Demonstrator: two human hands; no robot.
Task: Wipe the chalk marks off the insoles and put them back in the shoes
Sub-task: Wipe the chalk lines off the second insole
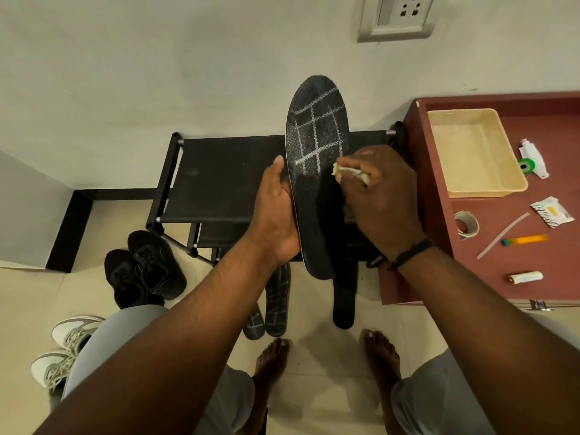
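Note:
My left hand point(276, 211) grips a black insole point(317, 142) by its left edge and holds it upright in front of me. White chalk grid lines cover its upper half; the lower half looks dark. My right hand point(381, 196) pinches a small pale cloth point(348, 172) against the insole's right side, at the lowest chalk lines. On the floor below lie two chalk-marked insoles point(276, 306) and one plain black insole point(345, 299). A pair of black shoes point(144, 271) stands at the left, and a white and grey pair point(66, 350) sits nearer me.
A black shoe rack point(219, 177) stands against the wall behind the insole. At the right is a maroon table point(470, 277) with a beige tray point(477, 189), a tape roll point(466, 225), a tube, a packet and small items. My bare feet point(326, 362) are on the tiled floor.

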